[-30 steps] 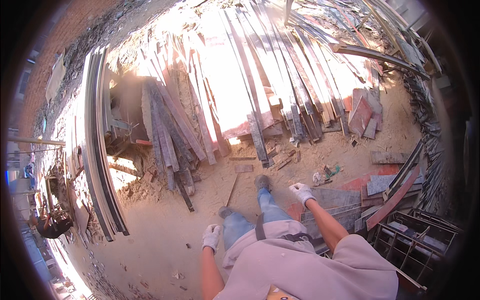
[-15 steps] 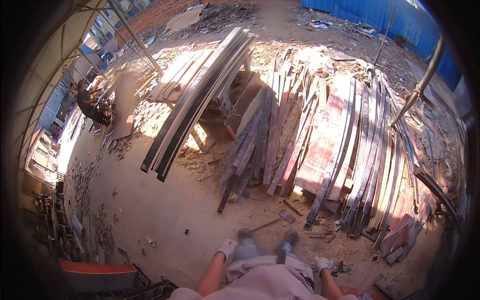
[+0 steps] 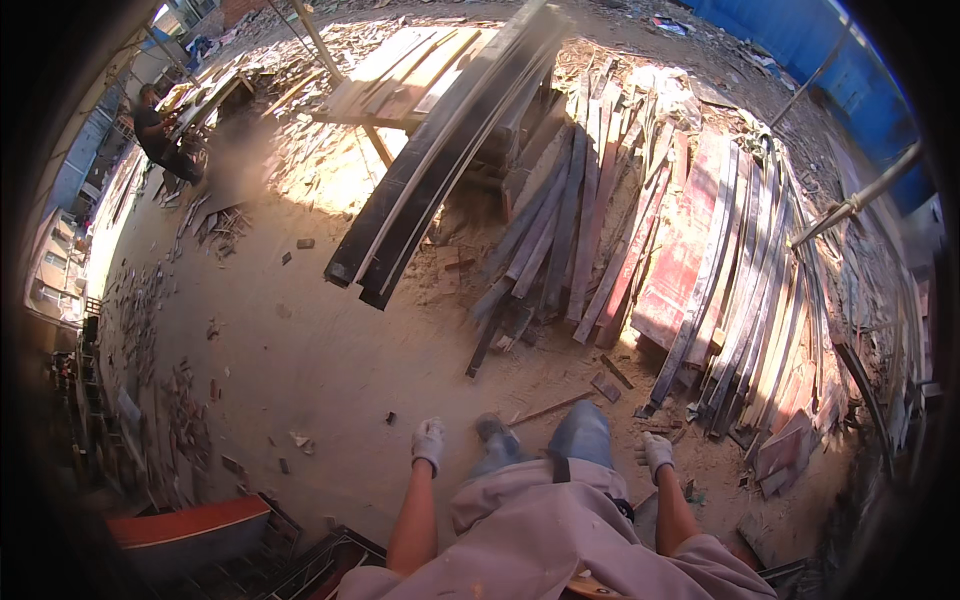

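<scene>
Here, my gloved left hand (image 3: 428,443) hangs empty, fingers loosely curled. The thin wooden stick (image 3: 552,408) lies on the dirt ahead between both hands, its long axis running left-right. My right hand (image 3: 656,452), also empty and half-open, is nearer it.

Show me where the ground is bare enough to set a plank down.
Bare dirt lies ahead-left of the white-gloved left hand, between the long dark board bundle and the scattered rubble. Crowded: the leaning weathered plank pile beyond the gloved right hand.
</scene>
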`<action>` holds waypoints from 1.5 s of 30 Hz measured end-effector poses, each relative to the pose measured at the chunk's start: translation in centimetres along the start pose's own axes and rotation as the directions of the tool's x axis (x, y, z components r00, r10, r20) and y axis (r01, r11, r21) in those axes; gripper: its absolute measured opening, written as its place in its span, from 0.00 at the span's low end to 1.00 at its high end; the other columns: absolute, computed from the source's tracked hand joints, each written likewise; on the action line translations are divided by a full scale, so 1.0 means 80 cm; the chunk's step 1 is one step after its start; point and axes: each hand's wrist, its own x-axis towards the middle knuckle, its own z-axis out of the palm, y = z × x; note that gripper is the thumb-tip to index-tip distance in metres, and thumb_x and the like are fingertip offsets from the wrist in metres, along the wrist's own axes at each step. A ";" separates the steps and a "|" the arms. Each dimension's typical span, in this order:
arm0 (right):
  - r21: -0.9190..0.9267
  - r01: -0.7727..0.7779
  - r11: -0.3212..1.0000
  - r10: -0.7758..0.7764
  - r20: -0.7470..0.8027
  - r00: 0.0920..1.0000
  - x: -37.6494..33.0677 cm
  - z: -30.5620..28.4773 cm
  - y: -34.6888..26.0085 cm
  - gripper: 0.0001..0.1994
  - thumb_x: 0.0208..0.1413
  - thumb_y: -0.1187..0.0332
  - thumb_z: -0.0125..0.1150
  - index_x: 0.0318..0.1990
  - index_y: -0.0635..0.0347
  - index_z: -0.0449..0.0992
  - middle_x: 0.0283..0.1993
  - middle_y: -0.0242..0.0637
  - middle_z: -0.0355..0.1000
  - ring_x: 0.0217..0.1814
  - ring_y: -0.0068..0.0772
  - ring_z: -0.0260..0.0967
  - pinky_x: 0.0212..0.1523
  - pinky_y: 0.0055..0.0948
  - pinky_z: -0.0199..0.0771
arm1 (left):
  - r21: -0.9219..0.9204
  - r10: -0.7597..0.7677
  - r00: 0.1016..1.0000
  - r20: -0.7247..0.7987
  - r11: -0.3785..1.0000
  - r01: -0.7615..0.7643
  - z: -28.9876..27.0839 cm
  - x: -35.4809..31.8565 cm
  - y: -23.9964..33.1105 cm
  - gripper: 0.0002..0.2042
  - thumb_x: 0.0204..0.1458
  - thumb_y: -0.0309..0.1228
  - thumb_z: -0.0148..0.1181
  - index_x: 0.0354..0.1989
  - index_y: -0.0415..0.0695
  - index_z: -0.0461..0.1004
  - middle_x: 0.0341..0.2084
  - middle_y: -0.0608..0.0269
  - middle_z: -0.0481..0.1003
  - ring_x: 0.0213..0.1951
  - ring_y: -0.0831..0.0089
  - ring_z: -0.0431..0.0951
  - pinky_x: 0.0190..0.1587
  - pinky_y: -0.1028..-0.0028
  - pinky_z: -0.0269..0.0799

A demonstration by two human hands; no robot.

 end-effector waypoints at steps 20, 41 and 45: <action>-0.041 0.291 0.956 -0.215 0.574 0.790 -0.024 0.651 -0.432 0.61 0.49 0.26 0.66 0.77 0.65 0.52 0.48 0.40 0.74 0.38 0.28 0.69 0.37 0.30 0.72 | -0.792 -0.232 0.948 0.217 0.526 0.310 -0.151 0.196 0.261 0.51 0.58 0.74 0.42 0.81 0.51 0.41 0.80 0.56 0.44 0.78 0.46 0.47 0.74 0.37 0.49; 0.625 -0.041 0.780 -0.279 0.406 0.871 -0.089 0.718 -0.470 0.31 0.53 0.52 0.78 0.59 0.60 0.78 0.52 0.35 0.80 0.52 0.30 0.79 0.56 0.33 0.78 | 0.380 -0.333 0.787 0.519 0.915 0.136 -0.264 0.249 0.309 0.29 0.68 0.52 0.52 0.68 0.43 0.66 0.60 0.48 0.73 0.61 0.53 0.75 0.60 0.53 0.74; 0.590 -0.003 0.807 -0.292 0.404 0.867 -0.112 0.685 -0.436 0.31 0.52 0.53 0.79 0.60 0.58 0.77 0.52 0.35 0.81 0.51 0.29 0.79 0.54 0.33 0.79 | 0.436 -0.007 0.746 0.666 0.816 -0.381 -0.212 0.172 0.410 0.31 0.67 0.49 0.58 0.69 0.38 0.63 0.62 0.46 0.71 0.65 0.54 0.71 0.67 0.57 0.68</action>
